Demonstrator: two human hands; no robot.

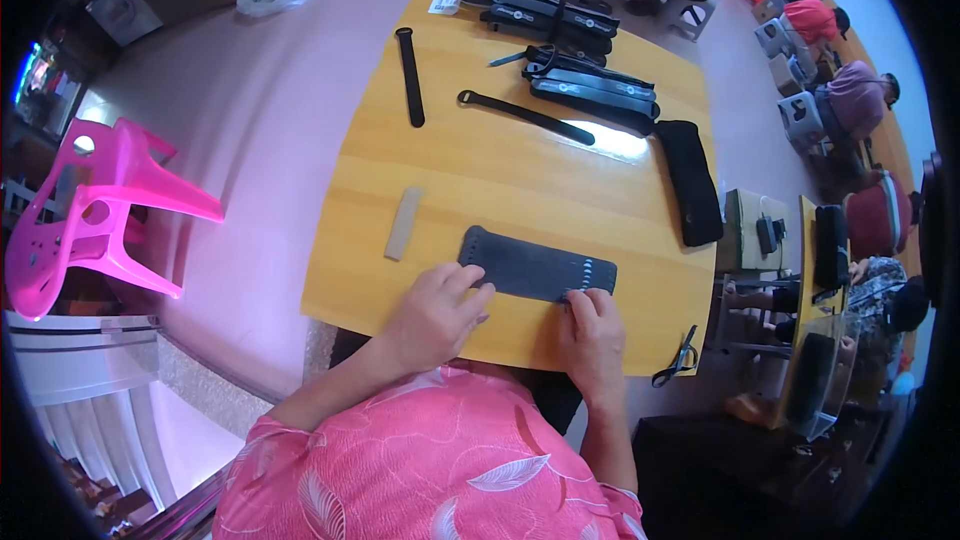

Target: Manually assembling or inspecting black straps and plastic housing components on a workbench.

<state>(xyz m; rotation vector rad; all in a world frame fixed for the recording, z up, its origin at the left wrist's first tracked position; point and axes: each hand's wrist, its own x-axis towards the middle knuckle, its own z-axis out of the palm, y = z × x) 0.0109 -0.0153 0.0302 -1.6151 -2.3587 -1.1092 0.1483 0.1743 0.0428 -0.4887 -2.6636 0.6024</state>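
A dark grey fabric panel point(530, 265) lies flat on the wooden table, with rows of small holes or marks at both short ends. My left hand point(435, 315) rests by its near left corner, fingers loosely bent and apart, the fingertips at the edge. At the near right edge my right hand point(592, 335) has thumb and fingers pressed together on the panel, beside a row of pale marks. A narrow tan strip point(403, 224) lies to the left of the panel.
Two black straps point(411, 78) lie farther back on the table point(350, 260). Behind are bundled grey-black pouches point(590, 90) and a long black pouch point(690, 183). Small scissors point(680, 355) sit at the right corner. A pink stool point(110, 210) stands left; several people work to the right.
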